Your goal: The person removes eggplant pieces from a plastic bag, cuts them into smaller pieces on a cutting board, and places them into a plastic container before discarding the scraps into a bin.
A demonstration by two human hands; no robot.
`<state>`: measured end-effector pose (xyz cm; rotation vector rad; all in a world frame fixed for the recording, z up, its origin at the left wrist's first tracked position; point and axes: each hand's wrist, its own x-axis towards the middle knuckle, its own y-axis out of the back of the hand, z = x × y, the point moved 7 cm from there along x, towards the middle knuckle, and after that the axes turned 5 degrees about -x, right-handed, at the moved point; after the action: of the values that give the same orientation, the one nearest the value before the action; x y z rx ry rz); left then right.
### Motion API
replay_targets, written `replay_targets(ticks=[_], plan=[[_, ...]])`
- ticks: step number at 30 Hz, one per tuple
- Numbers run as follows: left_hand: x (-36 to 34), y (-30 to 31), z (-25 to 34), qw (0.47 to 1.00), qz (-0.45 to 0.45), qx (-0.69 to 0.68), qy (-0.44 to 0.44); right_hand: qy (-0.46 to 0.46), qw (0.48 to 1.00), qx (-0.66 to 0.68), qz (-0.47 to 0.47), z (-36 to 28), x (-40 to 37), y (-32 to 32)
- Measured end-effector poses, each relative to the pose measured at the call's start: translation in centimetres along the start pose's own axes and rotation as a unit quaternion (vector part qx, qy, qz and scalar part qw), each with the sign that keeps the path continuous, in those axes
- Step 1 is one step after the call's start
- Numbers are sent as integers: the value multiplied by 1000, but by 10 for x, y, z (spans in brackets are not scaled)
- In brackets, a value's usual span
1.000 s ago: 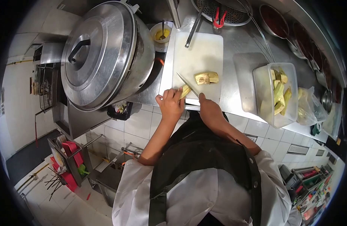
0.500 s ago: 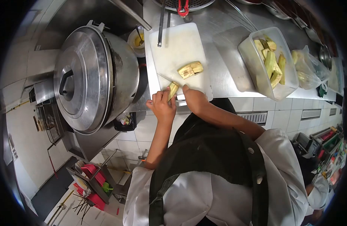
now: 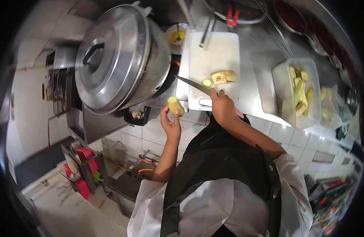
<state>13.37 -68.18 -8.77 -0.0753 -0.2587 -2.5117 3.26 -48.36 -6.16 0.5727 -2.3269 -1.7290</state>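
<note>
My left hand (image 3: 171,123) holds a pale yellow-green vegetable piece (image 3: 175,106) upright off the board's lower left corner, its cut end facing up. In my right hand (image 3: 223,106) is a knife (image 3: 194,84), its blade pointing left over the lower part of the white cutting board (image 3: 213,51). A small round slice (image 3: 207,82) lies on the board just beyond the blade. Beside that slice rest peeled, browned pieces (image 3: 223,77), close together.
A large lidded pot (image 3: 115,59) stands at the left, with a bowl of yellow food (image 3: 177,37) behind it. To the right are a plastic container of peeled pieces (image 3: 316,94) and a plastic bag (image 3: 334,106). A black bin (image 3: 136,115) sits below the counter.
My left hand has lifted the vegetable piece off the board. The knife now shows clearly in my right hand, and a round slice lies on the board. The whole view has shifted.
</note>
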Motion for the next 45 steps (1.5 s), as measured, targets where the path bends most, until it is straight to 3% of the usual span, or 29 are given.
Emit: replay_targets(ticks=[4, 6, 10, 11, 15, 20, 26, 30, 33, 36, 38, 40, 45], plan=[[-31, 51, -3, 973, 170, -127, 87, 39, 992, 89, -85, -30, -3, 10], [-55, 81, -11, 967, 209, -111, 96, 40, 984, 132, -110, -36, -3, 18], [-106, 123, -26, 941, 299, -98, 124, 17, 986, 129, -107, -1, 9, 21], [-116, 128, -30, 933, 315, -108, 134, 1, 990, 56, -129, 9, 7, 24], [-125, 128, -31, 927, 325, -127, 139, 3, 973, -143, -179, 29, -5, 60], [-102, 116, -37, 937, 296, -135, 129, 13, 956, -210, -206, 22, 16, 88], [-91, 114, -29, 943, 284, -128, 118, 39, 927, -280, -245, 2, 38, 76], [-107, 125, -31, 931, 315, -142, 118, 53, 946, -247, -205, -10, 39, 95], [-137, 140, -39, 914, 365, -125, 127, 75, 965, -168, -184, -57, 36, 113], [-172, 164, -50, 908, 392, -21, 147, 155, 964, -57, -207, -113, 32, 69], [-207, 175, -59, 875, 452, -57, 164, 164, 948, -91, -256, -147, 29, 50], [-240, 187, -58, 845, 496, -60, 192, 213, 938, -125, -242, -130, 41, 38], [-287, 201, -75, 822, 524, -37, 222, -11, 904, -288, -317, -48, 88, 94]])
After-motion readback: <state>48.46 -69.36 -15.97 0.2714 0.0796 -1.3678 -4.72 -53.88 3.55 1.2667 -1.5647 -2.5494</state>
